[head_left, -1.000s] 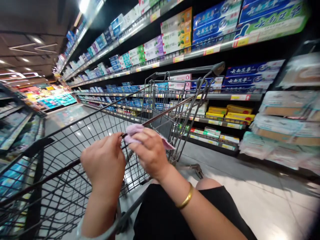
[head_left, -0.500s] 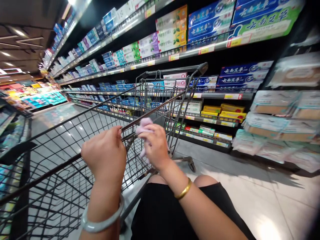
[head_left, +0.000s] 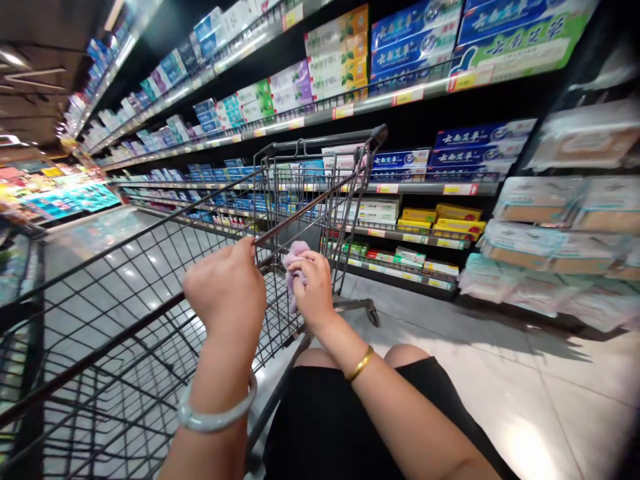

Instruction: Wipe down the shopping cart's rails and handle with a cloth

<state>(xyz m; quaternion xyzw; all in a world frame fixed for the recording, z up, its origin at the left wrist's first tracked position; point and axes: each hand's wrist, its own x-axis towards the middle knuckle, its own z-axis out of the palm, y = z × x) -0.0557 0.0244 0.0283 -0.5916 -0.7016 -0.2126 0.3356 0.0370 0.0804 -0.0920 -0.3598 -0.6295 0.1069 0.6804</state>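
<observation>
A dark wire shopping cart [head_left: 135, 319] stands across in front of me. My left hand [head_left: 227, 283], with a pale bangle at the wrist, is closed around the cart's top side rail. Crumpled in the fingers of my right hand [head_left: 316, 287] is a light purple cloth [head_left: 298, 253], held against the wire side of the cart just below the rail. A gold bracelet circles that wrist. The palm and part of the cloth are hidden behind the fingers.
Shelves [head_left: 410, 93] of boxed toothpaste run along the far side and off to the left. Bagged goods [head_left: 545, 247] hang at the right. A cart wheel [head_left: 373, 315] rests on the shiny tiled floor [head_left: 480, 373], beside my knees.
My left hand has shifted slightly right in view, still on the rail. The right hand with the cloth stays close by, the cloth bunched differently. The cart's handle end has moved left in view.
</observation>
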